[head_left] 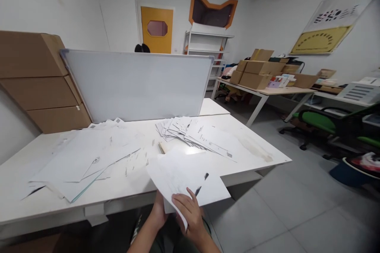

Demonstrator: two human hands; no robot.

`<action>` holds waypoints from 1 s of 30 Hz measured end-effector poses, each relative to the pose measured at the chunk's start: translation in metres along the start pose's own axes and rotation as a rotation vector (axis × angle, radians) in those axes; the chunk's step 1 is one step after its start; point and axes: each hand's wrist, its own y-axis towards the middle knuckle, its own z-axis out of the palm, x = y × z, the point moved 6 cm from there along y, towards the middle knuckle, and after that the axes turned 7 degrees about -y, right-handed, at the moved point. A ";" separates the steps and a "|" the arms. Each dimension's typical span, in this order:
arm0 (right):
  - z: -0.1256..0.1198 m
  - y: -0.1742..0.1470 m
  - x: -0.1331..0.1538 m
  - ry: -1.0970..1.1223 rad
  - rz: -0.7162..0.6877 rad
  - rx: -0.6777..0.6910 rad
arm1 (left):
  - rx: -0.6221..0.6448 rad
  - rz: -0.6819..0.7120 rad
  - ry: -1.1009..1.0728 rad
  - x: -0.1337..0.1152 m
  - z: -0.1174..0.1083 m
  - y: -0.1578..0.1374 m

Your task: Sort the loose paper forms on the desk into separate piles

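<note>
At the table's front edge, white paper sheets (175,172) lie partly over the tabletop, their near edge curled up. My left hand (159,210) grips them from the left side, its fingers mostly hidden behind the paper. Fingers bent over the curled edge, my right hand (190,211) holds the near right part of the sheet. Just beyond its fingertips is a slim pen-like thing (202,184) with dark ends on the paper; I cannot make out its exact kind. A small wooden-looking block (162,147) sits behind the sheets.
Spread papers (86,158) cover the left of the white table (252,142); a fanned paper pile (190,132) lies beyond my hands. A whiteboard (139,87) stands along the back. Stacked cardboard boxes (38,87) rise at left. A green chair (317,120) is off to the right.
</note>
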 end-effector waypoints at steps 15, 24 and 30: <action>-0.152 -0.078 -0.054 -0.188 1.055 -1.229 | -0.320 -0.160 -0.348 -0.006 -0.006 -0.043; -0.072 0.013 -0.001 -0.283 0.057 -0.125 | -0.237 -0.149 -0.435 -0.009 0.013 -0.050; 0.018 -0.013 -0.010 -0.101 0.174 0.314 | -0.195 -0.116 -0.403 -0.003 0.003 -0.045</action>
